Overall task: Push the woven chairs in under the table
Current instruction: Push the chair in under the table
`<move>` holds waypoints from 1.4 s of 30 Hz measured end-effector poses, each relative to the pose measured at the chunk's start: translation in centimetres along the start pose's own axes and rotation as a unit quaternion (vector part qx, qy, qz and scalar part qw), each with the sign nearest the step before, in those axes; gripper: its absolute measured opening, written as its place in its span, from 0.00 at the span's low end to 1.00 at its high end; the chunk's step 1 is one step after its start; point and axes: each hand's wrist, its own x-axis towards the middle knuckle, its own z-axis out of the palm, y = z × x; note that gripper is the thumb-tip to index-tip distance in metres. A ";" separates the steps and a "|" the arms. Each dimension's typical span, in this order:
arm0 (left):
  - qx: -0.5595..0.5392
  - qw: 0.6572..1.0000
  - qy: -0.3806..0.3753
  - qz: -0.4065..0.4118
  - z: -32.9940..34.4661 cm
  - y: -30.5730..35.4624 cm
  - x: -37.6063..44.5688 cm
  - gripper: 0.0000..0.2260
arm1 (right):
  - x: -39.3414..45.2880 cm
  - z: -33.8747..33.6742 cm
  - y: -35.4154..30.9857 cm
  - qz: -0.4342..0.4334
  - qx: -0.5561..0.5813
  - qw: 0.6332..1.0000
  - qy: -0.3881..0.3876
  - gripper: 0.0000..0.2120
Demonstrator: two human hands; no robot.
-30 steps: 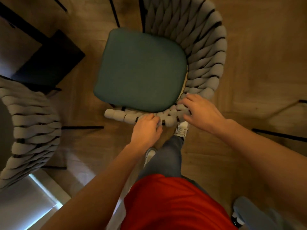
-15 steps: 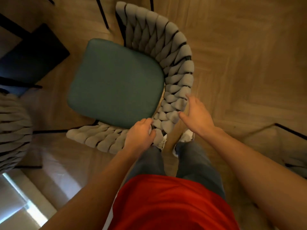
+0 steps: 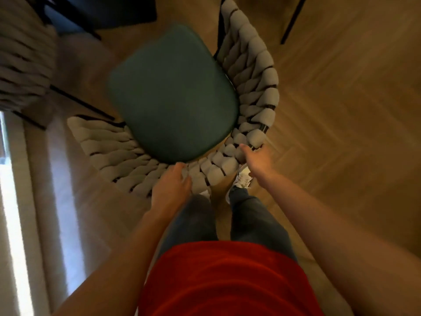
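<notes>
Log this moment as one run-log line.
step: moving chair | left hand: grips woven backrest | right hand: grips backrest rim | green cushion: fully exposed | second woven chair: left, untouched

1. Two woven chairs are showing: one woven chair point(image 3: 248, 92) sitting mid-frame, a second woven chair point(image 3: 22, 53) standing left of it.
2. One green seat cushion point(image 3: 173, 92) is lying on the middle chair.
3. Two hands are gripping its back: left hand point(image 3: 170, 185), right hand point(image 3: 257, 159).
4. One dark counter point(image 3: 102, 10) is showing beyond the cushion.

Woven chair point(image 3: 250, 92) (green seat) skewed; blurred
</notes>
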 end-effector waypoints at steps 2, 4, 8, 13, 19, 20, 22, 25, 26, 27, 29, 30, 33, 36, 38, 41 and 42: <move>-0.023 0.999 0.036 -0.019 0.8 0.9 -0.9 0.07 | 0.7 -0.4 -0.1 0.001 -0.019 1.000 -0.011 0.28; -0.054 0.996 0.048 -0.056 1.6 1.4 -1.8 0.06 | 1.2 -0.5 -0.1 0.019 -0.014 0.999 -0.024 0.27; -0.130 0.983 0.083 -0.099 3.7 1.1 -4.1 0.10 | 1.8 -1.0 -0.6 0.066 0.016 0.996 -0.062 0.27; -0.268 0.918 0.120 -0.266 5.4 0.0 -7.1 0.15 | 2.8 -2.3 -1.6 0.088 0.088 0.987 -0.099 0.16; -0.744 0.511 0.069 -0.425 5.7 1.7 -4.5 0.22 | 3.8 -1.5 -2.7 0.129 0.119 0.976 -0.129 0.14; -0.769 0.477 0.077 -0.419 5.8 2.1 -3.6 0.21 | 4.1 -1.4 -2.9 0.145 0.116 0.974 -0.133 0.15; -0.787 0.429 0.105 -0.431 6.1 2.6 -1.6 0.22 | 4.6 -1.4 -3.4 0.168 0.110 0.969 -0.141 0.16; -0.784 0.389 0.137 -0.463 7.0 2.3 0.1 0.28 | 5.2 -1.3 -3.8 0.187 0.115 0.966 -0.136 0.18; -0.786 0.380 0.144 -0.466 7.2 2.1 0.4 0.28 | 5.1 -1.2 -4.0 0.191 0.117 0.965 -0.133 0.19; -0.786 0.372 0.150 -0.471 7.1 2.0 0.6 0.27 | 5.0 -1.0 -4.1 0.194 0.118 0.965 -0.130 0.19; -0.783 0.364 0.169 -0.476 7.0 1.5 1.1 0.25 | 4.8 -0.6 -4.5 0.197 0.120 0.965 -0.124 0.18; -0.784 0.364 0.174 -0.472 6.9 1.3 1.4 0.24 | 4.8 -0.4 -4.7 0.198 0.124 0.965 -0.121 0.17; -0.774 0.375 0.176 -0.479 6.2 0.8 2.3 0.23 | 4.9 0.5 -5.2 0.197 0.131 0.965 -0.116 0.10; -0.774 0.383 0.174 -0.473 5.0 0.1 3.5 0.22 | 4.9 1.8 -6.4 0.189 0.125 0.968 -0.107 0.02; -0.776 0.389 0.171 -0.466 4.0 -0.7 4.4 0.22 | 4.8 3.0 -7.4 0.182 0.124 0.970 -0.106 0.04; -0.778 0.401 0.154 -0.458 2.1 -2.6 6.2 0.23 | 4.5 5.4 -9.1 0.173 0.130 0.971 -0.100 0.04; -0.775 0.412 0.148 -0.456 1.3 -3.3 6.8 0.23 | 4.3 6.3 -9.6 0.170 0.136 0.971 -0.097 0.04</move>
